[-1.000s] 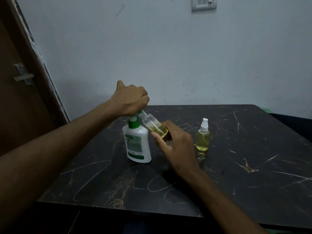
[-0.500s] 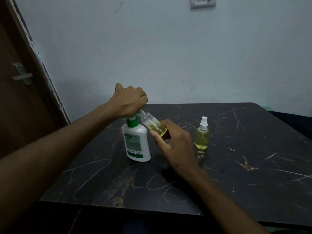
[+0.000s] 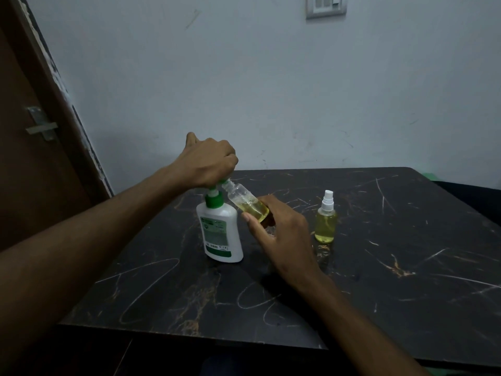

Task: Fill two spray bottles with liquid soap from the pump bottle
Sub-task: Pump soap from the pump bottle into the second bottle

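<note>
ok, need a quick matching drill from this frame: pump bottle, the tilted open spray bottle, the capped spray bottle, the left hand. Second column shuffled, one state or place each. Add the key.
Things:
1. pump bottle
2. open spray bottle
3. capped spray bottle
4. left hand

States:
A. stands alone on the table, right of the others, white sprayer on
B. tilted, held by the right hand, partly full of yellow liquid
C. fist on top of the pump head
D. upright, white body, green collar

Pairs: 1-D, 2-B, 3-A, 4-C

Dim, flat indoor light; soft shadows fall beneath the forearms on the table (image 3: 406, 267); edges bow from wide-angle distortion.
</note>
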### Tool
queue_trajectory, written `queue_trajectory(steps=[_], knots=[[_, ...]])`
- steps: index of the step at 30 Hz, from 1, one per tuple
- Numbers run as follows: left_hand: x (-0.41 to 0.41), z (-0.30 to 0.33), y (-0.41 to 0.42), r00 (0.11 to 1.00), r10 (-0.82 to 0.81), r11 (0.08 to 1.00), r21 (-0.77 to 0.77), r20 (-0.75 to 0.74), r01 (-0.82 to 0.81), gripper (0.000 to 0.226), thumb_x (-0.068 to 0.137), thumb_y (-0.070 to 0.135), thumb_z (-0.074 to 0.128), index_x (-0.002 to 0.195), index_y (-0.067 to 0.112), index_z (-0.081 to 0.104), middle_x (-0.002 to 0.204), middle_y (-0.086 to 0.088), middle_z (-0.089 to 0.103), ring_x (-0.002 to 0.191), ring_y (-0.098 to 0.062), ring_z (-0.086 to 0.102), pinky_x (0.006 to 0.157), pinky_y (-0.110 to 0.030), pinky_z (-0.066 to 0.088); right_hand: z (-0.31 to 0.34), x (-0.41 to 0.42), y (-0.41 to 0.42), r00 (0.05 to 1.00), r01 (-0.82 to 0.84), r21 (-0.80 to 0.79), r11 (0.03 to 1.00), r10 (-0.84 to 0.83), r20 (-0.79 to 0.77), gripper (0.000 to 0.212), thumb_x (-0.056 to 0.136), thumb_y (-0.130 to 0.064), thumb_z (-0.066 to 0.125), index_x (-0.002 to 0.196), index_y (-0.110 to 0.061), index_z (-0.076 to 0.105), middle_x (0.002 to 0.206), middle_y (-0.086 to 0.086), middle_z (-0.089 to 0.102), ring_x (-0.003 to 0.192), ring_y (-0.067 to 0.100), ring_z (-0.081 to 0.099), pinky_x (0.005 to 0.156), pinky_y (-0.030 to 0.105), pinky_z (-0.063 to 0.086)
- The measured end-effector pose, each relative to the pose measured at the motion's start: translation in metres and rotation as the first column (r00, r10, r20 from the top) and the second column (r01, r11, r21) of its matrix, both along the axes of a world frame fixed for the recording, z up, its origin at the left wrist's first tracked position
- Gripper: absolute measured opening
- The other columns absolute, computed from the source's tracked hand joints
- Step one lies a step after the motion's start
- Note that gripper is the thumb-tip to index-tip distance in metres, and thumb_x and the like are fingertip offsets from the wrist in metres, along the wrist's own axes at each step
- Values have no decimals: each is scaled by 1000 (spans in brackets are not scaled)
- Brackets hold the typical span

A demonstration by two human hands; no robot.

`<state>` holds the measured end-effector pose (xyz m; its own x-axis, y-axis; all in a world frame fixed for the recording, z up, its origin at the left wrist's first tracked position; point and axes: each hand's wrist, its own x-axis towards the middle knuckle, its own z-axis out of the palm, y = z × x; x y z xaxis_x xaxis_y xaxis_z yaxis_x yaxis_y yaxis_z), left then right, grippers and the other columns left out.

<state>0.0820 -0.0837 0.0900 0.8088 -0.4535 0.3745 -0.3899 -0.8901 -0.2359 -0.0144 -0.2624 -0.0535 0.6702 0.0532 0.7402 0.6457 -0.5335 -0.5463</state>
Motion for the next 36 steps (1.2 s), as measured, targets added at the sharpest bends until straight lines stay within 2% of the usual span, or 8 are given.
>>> queue_trajectory(steps=[3, 9, 15, 21, 27, 31, 36], knots=[[0, 0, -1, 1000, -4, 1000, 10, 4, 4, 54, 93, 30, 26, 100, 6, 75, 108, -7, 71, 93, -26, 65, 90, -49, 29, 1, 0, -1, 1000, 2, 6, 1000, -2, 5, 21, 102, -44, 61, 109, -25, 64, 91, -14, 63, 83, 3, 59, 70, 21, 48], [-2, -4, -2, 1000, 3, 1000, -2, -10, -3, 52, 94, 29, 27, 99, 8, 74, 105, -6, 71, 92, -25, 65, 93, -51, 29, 0, 2, 0, 1000, -3, 0, 1000, 3, 4, 21, 101, -43, 61, 111, -24, 63, 93, -12, 64, 83, 5, 60, 72, 32, 52], [0, 0, -1, 999, -26, 998, 58, 27, 24, 57, 92, 31, 23, 100, 9, 75, 111, -5, 70, 95, -25, 64, 87, -46, 26, 0, 2, -1, 1000, -14, 7, 1000, 14, -6, 20, 102, -43, 60, 111, -25, 63, 94, -12, 65, 85, 5, 61, 74, 33, 53], [-1, -5, -2, 1000, -20, 999, 27, -11, 20, 64, 87, 36, 18, 101, 9, 75, 115, -6, 70, 98, -25, 64, 87, -45, 23, 0, 1, 0, 1000, -11, -2, 1000, 11, -15, 22, 102, -45, 60, 111, -26, 62, 93, -12, 65, 84, 6, 61, 73, 34, 53], [-1, -2, 2, 1000, -24, 998, 59, 3, 23, 62, 87, 33, 18, 102, 10, 74, 117, -4, 68, 97, -25, 63, 87, -46, 25, 0, 1, 0, 1000, -3, -2, 1000, 3, -12, 22, 101, -46, 60, 112, -27, 62, 93, -13, 65, 84, 5, 61, 72, 32, 53], [-2, -5, 0, 1000, -17, 999, 37, -11, 17, 63, 86, 33, 19, 102, 8, 74, 110, -5, 69, 94, -25, 63, 85, -46, 25, 0, 1, 0, 1000, 10, -14, 1000, -10, -12, 21, 101, -44, 61, 111, -26, 62, 91, -12, 64, 82, 5, 59, 71, 30, 51], [0, -1, 2, 1000, 0, 999, 46, 23, -1, 52, 97, 28, 27, 98, 8, 76, 109, -6, 71, 93, -26, 65, 90, -48, 28, 0, 1, -1, 1000, 6, -16, 1000, -6, -11, 21, 101, -46, 59, 110, -27, 62, 91, -12, 64, 82, 6, 60, 71, 32, 52]])
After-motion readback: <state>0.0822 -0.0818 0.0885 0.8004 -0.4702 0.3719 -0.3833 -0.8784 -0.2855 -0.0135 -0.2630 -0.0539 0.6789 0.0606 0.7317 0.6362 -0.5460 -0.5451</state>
